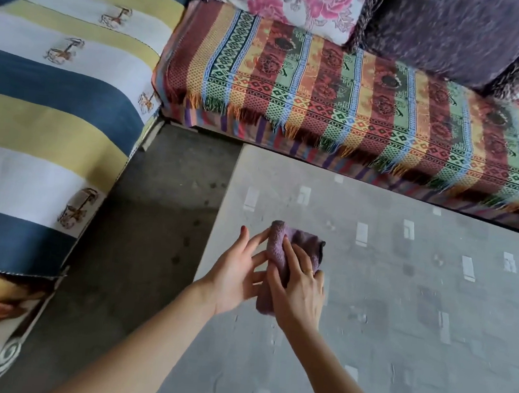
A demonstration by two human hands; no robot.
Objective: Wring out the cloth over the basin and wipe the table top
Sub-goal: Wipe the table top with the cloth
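Observation:
A folded purple cloth [281,246] lies on the grey patterned table top [400,307], near its far left corner. My right hand [301,292] rests flat on top of the cloth, fingers spread and pressing it down. My left hand [237,274] touches the cloth's left edge with its fingertips, fingers apart. No basin is in view.
Low sofas border the table: a blue, yellow and white striped one [54,94] on the left, a multicoloured woven one [341,102] behind. Floral [291,1] and purple [455,31] cushions lean at the back. Grey concrete floor [152,233] runs left of the table.

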